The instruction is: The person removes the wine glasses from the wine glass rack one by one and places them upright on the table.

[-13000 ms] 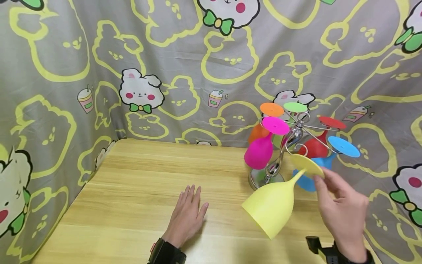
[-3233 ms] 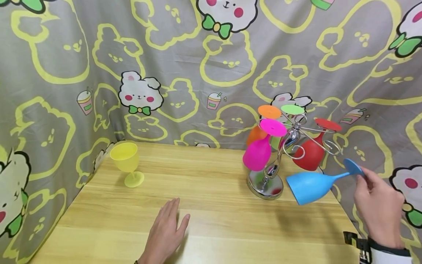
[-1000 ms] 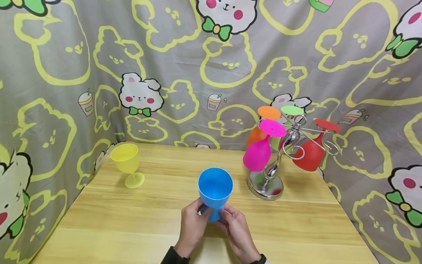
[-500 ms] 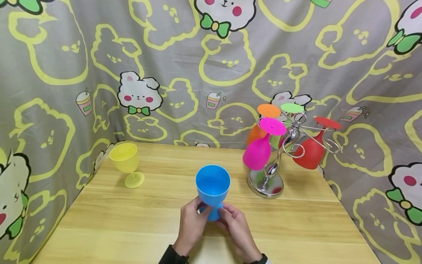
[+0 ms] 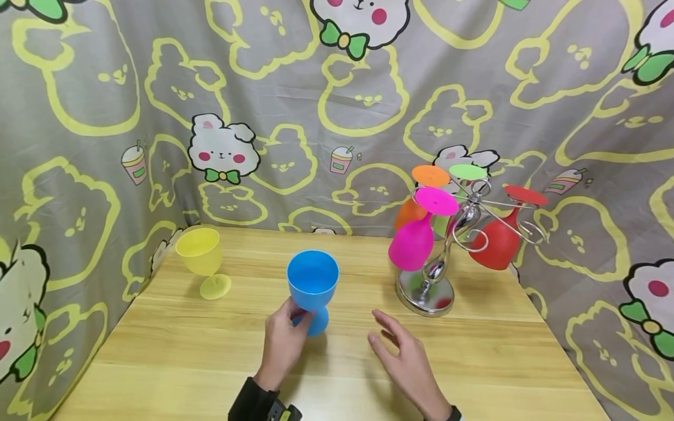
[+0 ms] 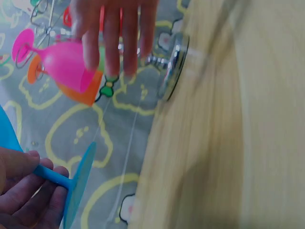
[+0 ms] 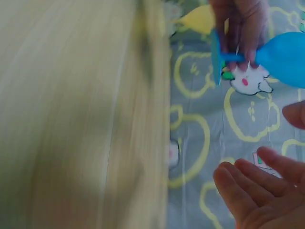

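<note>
A blue goblet (image 5: 313, 280) stands upright in my left hand (image 5: 284, 339), whose fingers and thumb pinch its stem. In the left wrist view, the goblet's round foot (image 6: 80, 188) is clear of the table. My right hand (image 5: 408, 356) is apart from the goblet, to its right, with fingers spread and nothing in them; the right wrist view shows its palm (image 7: 267, 200) bare. A yellow goblet (image 5: 200, 251) stands upright at the table's back left. On the chrome rack (image 5: 437, 272) at the right, pink (image 5: 411, 245), orange (image 5: 408, 215), green (image 5: 467, 172) and red (image 5: 495, 242) goblets hang upside down.
The rack's round base (image 5: 425, 295) rests on the wooden table (image 5: 210, 362), right of the hands. Bare wire loops (image 5: 471, 240) stick out at its front. A grey patterned curtain (image 5: 284, 93) encloses the back and sides.
Earlier the yellow goblet left the rack for the back left, then the blue one came off in my right hand. Both hands held it; now the right has let go and the left carries it leftward.
</note>
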The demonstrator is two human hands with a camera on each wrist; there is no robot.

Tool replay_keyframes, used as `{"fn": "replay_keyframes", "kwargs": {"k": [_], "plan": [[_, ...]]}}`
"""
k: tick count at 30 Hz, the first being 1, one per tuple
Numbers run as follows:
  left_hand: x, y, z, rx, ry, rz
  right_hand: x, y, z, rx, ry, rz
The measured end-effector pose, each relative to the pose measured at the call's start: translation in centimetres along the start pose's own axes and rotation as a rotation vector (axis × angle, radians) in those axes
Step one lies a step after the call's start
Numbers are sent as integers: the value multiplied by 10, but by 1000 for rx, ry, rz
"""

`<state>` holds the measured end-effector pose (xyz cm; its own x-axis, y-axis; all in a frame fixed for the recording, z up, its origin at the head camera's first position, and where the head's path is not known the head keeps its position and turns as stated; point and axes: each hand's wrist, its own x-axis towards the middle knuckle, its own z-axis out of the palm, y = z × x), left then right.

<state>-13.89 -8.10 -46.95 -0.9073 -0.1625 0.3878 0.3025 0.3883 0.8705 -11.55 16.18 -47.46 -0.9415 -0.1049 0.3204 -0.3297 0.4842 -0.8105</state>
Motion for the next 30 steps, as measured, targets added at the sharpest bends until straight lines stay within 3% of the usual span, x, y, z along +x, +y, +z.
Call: {"fn": "replay_keyframes", "kwargs": {"k": [4,8,21,30], "plan": [[11,-5,-10,41,-3,-56,-5,10,-14,-335,63,-214],[21,-12,-19,92,-9,-113,-9,18,-26,-471,86,-282],[43,-55,-41,198,-44,-274,-20,31,-39,-477,54,-251],[57,-77,-50,218,-51,-318,-22,33,-37,-451,41,-233]]}}
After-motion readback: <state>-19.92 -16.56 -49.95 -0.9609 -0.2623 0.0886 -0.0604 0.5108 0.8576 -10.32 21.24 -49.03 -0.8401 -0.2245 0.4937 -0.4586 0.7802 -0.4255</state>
